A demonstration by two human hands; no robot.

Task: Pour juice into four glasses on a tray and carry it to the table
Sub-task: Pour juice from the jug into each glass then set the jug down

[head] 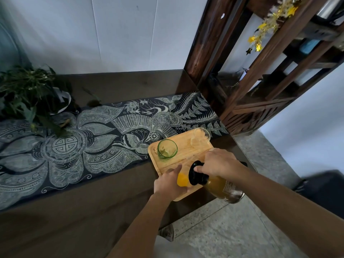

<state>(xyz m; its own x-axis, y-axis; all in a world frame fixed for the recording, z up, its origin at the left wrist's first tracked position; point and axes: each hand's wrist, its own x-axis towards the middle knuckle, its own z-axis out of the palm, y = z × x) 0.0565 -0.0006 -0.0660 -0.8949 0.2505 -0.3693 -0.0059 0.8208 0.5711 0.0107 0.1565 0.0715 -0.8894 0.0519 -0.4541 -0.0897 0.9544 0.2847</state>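
Observation:
A wooden tray lies at the right end of the dark table. On it stand a green glass at the back left and a clear glass at the back right, both without juice. My left hand grips a glass at the tray's near edge, with orange juice in it. My right hand holds a juice bottle by its black neck, tipped nearly flat with its mouth at that glass. A fourth glass does not show.
A black-and-white patterned runner covers the table's middle. A potted plant stands at the far left. A dark wooden shelf unit rises right of the table. Grey floor lies below the table's edge.

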